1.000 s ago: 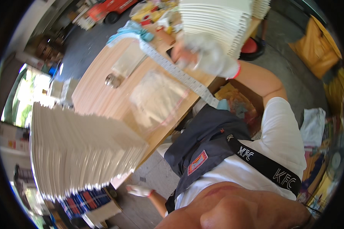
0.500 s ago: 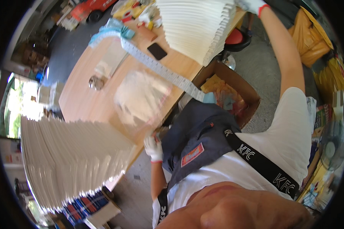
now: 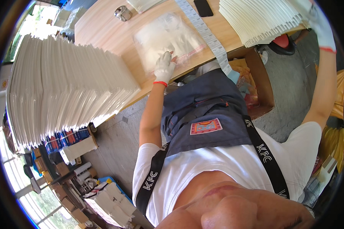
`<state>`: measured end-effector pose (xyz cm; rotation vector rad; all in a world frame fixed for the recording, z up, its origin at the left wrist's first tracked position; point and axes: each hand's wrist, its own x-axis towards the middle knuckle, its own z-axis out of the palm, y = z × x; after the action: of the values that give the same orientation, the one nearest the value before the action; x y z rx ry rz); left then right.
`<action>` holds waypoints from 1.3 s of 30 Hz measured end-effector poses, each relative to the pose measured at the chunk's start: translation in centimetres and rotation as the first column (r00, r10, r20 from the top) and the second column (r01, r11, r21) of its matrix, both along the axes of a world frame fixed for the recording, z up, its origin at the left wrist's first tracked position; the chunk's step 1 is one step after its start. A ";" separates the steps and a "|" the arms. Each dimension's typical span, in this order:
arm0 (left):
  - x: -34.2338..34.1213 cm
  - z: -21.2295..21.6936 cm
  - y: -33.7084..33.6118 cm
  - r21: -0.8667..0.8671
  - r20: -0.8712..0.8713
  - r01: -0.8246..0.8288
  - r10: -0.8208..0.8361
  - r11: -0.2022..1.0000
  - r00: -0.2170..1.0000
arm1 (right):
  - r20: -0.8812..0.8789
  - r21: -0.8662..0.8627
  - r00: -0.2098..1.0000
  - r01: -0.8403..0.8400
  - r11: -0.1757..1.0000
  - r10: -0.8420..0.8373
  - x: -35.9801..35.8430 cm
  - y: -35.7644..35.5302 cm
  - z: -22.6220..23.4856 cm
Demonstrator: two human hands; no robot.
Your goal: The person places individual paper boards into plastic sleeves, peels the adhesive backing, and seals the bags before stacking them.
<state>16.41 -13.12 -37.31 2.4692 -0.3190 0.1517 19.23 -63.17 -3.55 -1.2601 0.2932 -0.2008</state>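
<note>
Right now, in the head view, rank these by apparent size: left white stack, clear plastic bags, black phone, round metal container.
1. Left white stack
2. Clear plastic bags
3. Black phone and round metal container: too alike to rank.
Nearness to the camera may enlarge the stack.

I see a black phone and a round metal container, well apart, on the wooden table. By its near edge sits an open cardboard box; a red-and-black stool and yellow bags are to my right.
</note>
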 end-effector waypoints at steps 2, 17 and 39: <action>0.9 0.1 1.6 0.240 0.055 0.000 -0.013 0.971 0.998 | 0.066 -0.078 0.991 -0.110 0.991 0.115 -1.6 0.1 -4.7; 0.4 0.9 6.1 0.290 0.060 -0.214 0.206 0.933 0.977 | -0.085 0.609 0.700 -0.527 0.593 0.709 -9.5 19.3 -34.7; -4.4 0.0 -3.6 -0.778 -0.603 -0.626 0.349 -0.059 0.717 | -0.093 0.535 0.845 -0.403 0.742 0.526 -10.9 25.7 -32.3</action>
<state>11.98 -16.71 -37.33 1.0382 0.7007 0.2732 8.35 -37.46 -35.81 -0.7976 0.2033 0.4520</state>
